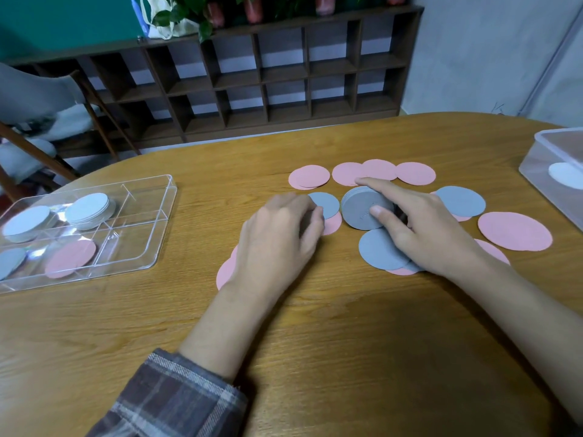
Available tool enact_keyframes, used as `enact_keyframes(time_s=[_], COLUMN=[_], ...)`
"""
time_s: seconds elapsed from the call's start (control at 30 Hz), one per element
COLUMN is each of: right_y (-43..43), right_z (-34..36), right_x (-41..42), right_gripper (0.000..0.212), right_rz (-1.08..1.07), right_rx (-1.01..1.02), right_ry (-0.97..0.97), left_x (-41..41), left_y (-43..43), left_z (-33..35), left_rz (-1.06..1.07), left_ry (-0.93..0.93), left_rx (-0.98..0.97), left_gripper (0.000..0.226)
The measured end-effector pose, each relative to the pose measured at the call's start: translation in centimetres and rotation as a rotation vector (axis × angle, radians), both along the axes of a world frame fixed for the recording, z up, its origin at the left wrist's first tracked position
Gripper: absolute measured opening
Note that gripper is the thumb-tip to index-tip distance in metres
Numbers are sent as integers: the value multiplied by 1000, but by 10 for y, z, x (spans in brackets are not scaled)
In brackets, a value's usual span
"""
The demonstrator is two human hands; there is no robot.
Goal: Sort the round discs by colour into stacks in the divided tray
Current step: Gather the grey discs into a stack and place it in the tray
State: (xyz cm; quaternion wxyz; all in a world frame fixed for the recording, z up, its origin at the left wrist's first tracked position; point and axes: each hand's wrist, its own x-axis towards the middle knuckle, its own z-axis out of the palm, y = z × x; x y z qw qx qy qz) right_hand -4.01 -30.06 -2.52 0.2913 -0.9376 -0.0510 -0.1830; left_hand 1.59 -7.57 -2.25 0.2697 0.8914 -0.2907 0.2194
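Pink and grey discs lie scattered on the wooden table. My right hand (pixel 419 228) grips a stack of grey discs (pixel 362 209), thumb on top and index finger round its far edge. My left hand (pixel 280 234) has curled fingers at the edge of a single grey disc (pixel 326 203) that lies on a pink disc (pixel 333 224). More grey discs (pixel 380 250) (pixel 460 200) and pink discs (pixel 514 231) (pixel 310 176) lie around. The clear divided tray (pixel 138 234) at left holds two white stacks (pixel 90 208), a pink stack (pixel 72 257) and a grey disc (pixel 9 261).
A clear plastic box (pixel 555 165) with a white disc inside stands at the table's right edge. Behind the table are a dark wooden cubby shelf (pixel 268 80) and a chair (pixel 41 121) at left.
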Motion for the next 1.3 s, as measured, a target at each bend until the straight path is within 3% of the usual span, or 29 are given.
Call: enact_keyframes(time_s=[0.17, 0.33, 0.63, 0.83, 1.0, 1.1, 1.23, 1.3], right_y=[0, 0, 4, 7, 8, 2, -7, -9], right_z=[0, 1, 1, 0, 2, 2, 3, 3], right_x=[0, 0, -3, -4, -3, 0, 1, 1], right_gripper=[44, 44, 44, 41, 44, 44, 46, 46], right_rz=[-5, -3, 61, 140, 95, 20, -94, -118], right_rx=[39, 75, 240, 222, 67, 24, -52, -64], right_ry=[8, 2, 106, 145, 112, 22, -7, -27], left_x=[5, 4, 0, -3, -1, 7, 13, 12], left_y=[0, -2, -10, -16, -19, -17, -14, -13], left_z=[-3, 0, -8, -7, -11, -17, -25, -26], left_rz=[-86, -143, -126, -73, -92, -88, -93, -82], left_ry=[44, 99, 313, 362, 316, 195, 273, 285], left_rx=[-179, -236, -397, -444, -386, -207, 110, 157], left_gripper=[16, 7, 20, 30, 32, 39, 57, 56])
